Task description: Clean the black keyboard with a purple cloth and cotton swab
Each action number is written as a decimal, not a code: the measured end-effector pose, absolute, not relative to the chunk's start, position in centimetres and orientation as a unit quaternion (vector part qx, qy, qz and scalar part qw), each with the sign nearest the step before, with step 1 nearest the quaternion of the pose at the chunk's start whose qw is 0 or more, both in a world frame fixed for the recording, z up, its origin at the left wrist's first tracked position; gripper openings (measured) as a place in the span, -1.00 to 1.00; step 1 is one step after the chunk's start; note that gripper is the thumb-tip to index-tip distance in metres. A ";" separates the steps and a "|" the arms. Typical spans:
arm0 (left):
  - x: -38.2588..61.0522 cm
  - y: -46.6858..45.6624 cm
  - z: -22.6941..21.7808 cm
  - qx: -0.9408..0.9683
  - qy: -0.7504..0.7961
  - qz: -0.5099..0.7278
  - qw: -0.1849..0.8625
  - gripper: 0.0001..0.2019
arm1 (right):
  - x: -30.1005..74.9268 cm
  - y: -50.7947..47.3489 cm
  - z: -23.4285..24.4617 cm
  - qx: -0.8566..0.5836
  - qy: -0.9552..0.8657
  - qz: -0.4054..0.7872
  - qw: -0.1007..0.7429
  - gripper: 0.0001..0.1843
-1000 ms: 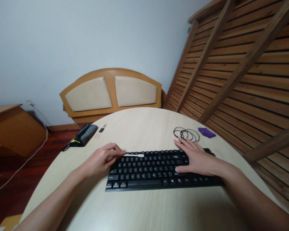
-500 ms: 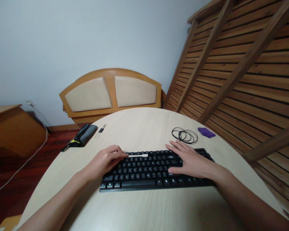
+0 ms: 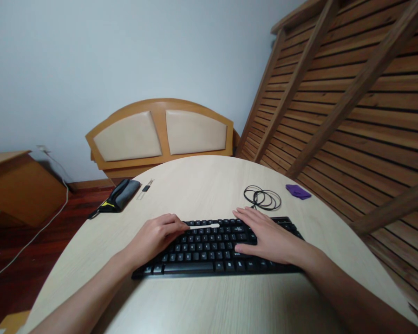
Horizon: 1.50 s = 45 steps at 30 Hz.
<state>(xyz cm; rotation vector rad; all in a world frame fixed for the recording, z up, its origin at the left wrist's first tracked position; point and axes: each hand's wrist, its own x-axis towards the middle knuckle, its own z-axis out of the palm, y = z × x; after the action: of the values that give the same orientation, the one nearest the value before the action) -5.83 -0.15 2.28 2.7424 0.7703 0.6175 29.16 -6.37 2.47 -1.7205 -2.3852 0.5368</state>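
fingertips of the left hand are closed on one end of a white stick; from them it lies rightward, long axis along the upper key rows of the black keyboard. beyond its free tip, the right hand spreads over the keyboard, fingers apart.

Keyboard: black, pale-marked keys facing up, lying flat, lengthwise across table, space bar on near side; left end and right half partly covered. White stick: slim, slightly broader at right tip, running sideways along upper key rows; left end gripped, hidden; contact with keys unclear.
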 end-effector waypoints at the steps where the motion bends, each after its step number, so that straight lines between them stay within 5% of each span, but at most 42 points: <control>1: -5.6 -0.4 2.3 0.934 0.265 0.211 0.112 -0.73 | 29.2 -6.4 2.5 -0.575 -0.795 0.180 0.078 0.10; 12: -4.0 -1.7 2.5 0.940 0.262 0.186 0.112 -0.55 | 29.7 -6.3 3.2 -0.562 -0.803 0.193 0.054 0.12; 45: 6.5 -1.1 3.0 0.961 0.207 0.158 0.089 -0.64 | 36.9 -5.0 2.9 -0.611 -0.749 0.250 0.047 0.35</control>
<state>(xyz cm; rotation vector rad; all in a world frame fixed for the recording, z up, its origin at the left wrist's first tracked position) 6.52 -1.11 2.97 2.8595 0.6169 0.4699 36.92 -4.99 2.92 -1.8647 -2.2858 0.7616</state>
